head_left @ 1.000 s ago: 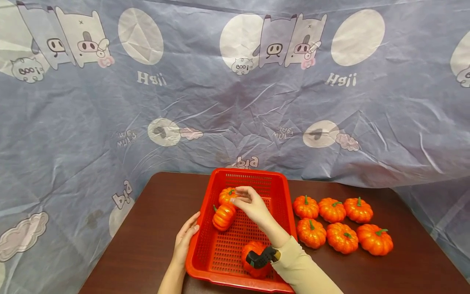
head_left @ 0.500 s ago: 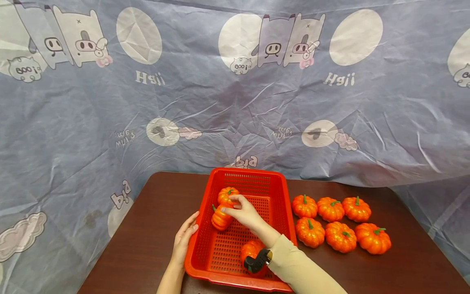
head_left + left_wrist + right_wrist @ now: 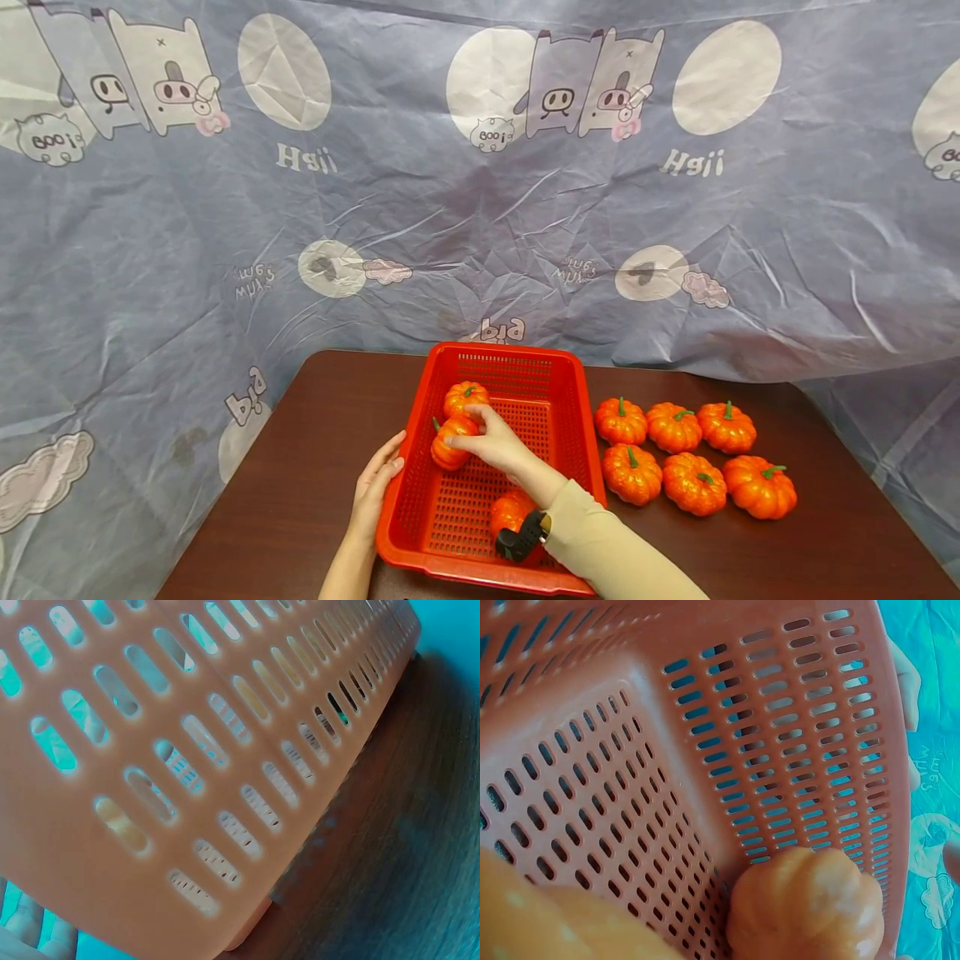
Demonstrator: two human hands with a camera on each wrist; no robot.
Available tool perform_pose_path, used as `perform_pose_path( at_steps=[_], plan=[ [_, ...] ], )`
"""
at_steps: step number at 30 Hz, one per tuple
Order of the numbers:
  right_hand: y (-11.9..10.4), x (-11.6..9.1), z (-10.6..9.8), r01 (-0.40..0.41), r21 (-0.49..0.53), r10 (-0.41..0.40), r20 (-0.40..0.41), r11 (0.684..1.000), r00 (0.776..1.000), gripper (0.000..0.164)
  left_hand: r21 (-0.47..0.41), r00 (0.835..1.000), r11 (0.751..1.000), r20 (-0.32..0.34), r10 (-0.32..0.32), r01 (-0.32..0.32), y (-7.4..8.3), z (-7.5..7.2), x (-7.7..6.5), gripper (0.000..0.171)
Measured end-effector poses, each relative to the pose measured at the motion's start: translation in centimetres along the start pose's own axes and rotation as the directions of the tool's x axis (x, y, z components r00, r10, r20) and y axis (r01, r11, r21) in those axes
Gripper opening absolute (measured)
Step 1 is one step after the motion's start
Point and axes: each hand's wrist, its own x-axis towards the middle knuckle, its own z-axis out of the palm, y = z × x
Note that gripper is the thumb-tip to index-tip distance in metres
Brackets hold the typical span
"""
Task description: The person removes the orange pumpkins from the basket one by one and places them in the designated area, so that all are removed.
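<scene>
My right hand reaches into the red slotted plastic basket and pinches a small orange pumpkin by the left wall, thumb on its near side and fingers on its far side. That pumpkin lies tilted on its side with its green stem to the left. Just beyond it, a second pumpkin stands partly behind the fingers. Under my right wrist a third pumpkin is partly covered by the black wrist camera. My left hand holds the basket's left rim. Its fingertips show past the rim in the left wrist view.
Two rows of orange pumpkins with green stems stand on the dark brown table, right of the basket. A grey-blue printed cloth hangs behind and at the sides of the table.
My right hand has come down and toward me from near the far pumpkin onto the nearer one, which it now pinches. My left hand stays at the rim.
</scene>
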Motion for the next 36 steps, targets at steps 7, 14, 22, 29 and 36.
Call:
perform_pose_path(
  at_steps=[7,14,22,29,36],
  plan=[
    [0.1,-0.2,0.1,-0.021,-0.111,0.024,0.023,0.994,0.999,0.068,-0.005,1.0,1.0,0.011,0.019,-0.019,-0.3,-0.3,0.0,0.046],
    [0.3,-0.6,-0.1,0.008,-0.247,0.013,0.087,0.969,0.996,0.057,-0.007,1.0,1.0,0.011,0.024,-0.024,-0.5,-0.4,0.0,0.046],
    [0.4,-0.9,-0.2,0.043,-0.314,0.007,0.159,0.948,0.987,0.07,0.002,1.0,1.0,-0.003,0.021,-0.021,-0.4,-0.3,0.0,0.046],
    [0.1,-1.2,-0.5,0.089,-0.48,0.014,0.208,0.873,0.978,0.064,0.009,1.0,1.0,0.0,0.013,-0.013,-0.3,-0.3,0.0,0.047],
    [-0.6,-1.7,-1.1,0.131,-0.508,-0.015,0.227,0.851,0.974,0.057,0.012,1.0,1.0,-0.009,0.014,-0.014,-0.3,-0.3,0.1,0.047]
  ],
)
